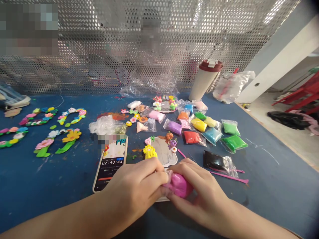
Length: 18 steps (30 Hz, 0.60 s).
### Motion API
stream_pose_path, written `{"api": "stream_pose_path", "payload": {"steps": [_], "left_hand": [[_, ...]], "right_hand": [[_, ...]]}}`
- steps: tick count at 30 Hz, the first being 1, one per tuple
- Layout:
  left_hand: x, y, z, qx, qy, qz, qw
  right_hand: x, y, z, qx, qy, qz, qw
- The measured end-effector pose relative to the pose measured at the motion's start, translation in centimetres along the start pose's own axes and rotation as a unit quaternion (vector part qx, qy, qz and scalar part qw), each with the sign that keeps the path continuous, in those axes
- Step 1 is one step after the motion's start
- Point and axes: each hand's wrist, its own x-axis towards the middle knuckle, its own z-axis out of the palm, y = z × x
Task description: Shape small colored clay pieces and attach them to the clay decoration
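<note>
Between my two hands is a clear bag of bright pink clay [181,186]. The fingers of my left hand [142,182] pinch the bag's clear end. My right hand [199,186] wraps round its full, pink side. Just beyond them lies a white-edged mirror frame [160,151], decorated with clay figures: a yellow flower piece [149,152] on the left, and an orange pumpkin shape [169,136] and a purple one on the right. My hands hide the near part of the frame. A phone [111,166] showing a timer rests left of my left hand.
Several bags of coloured clay, among them red [191,137] and green [234,143], lie right of centre. A black clay bag [218,162] sits by pink modelling tools [231,177]. Flower-decorated frames [41,116] lie at left. A tumbler [205,79] stands before the perforated metal panel [112,49].
</note>
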Motion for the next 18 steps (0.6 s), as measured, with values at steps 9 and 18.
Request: {"api": "stream_pose_path", "payload": {"steps": [9, 18], "left_hand": [[0.3, 0.0, -0.5, 0.047, -0.079, -0.005, 0.996], [1.2, -0.9, -3.2, -0.389, -0.03, -0.27, 0.88]], "right_hand": [[0.0, 0.4, -0.1, -0.009, -0.049, -0.013, 0.999], [-0.2, 1.2, -0.7, 0.043, 0.052, 0.083, 0.994]]}}
